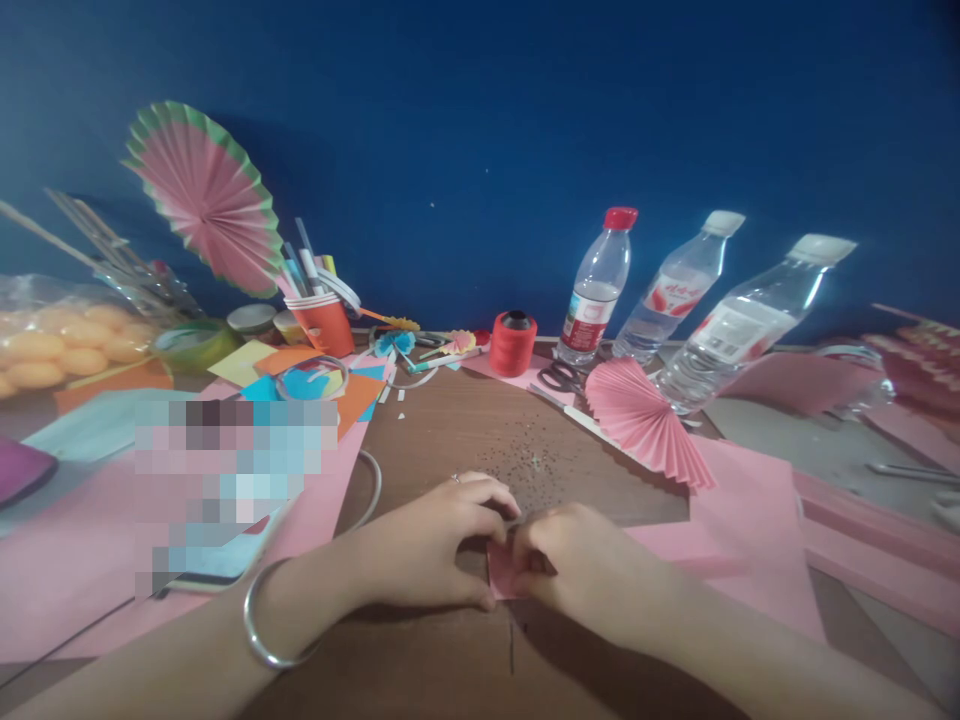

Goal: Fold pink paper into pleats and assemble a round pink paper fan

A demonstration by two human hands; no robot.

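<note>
A small piece of pink paper [501, 572] lies on the brown table between my two hands. My left hand [431, 540], with a ring and a silver bangle, curls round its left side, fingertips at the far edge and thumb at the near left corner. My right hand [581, 560] is closed on the paper's right side, its fingers bent and pressed together. Part of the paper is hidden under the fingers. Dark small specks [529, 455] are scattered just beyond my hands.
Behind stand a red thread spool [513, 343], black-handled scissors [561, 377], a red-capped bottle [596, 290] and two white-capped bottles. A pink folded fan [645, 420] lies at right. An orange paper cup [322, 322] holds pens at left, near a phone [217, 560] on pink paper.
</note>
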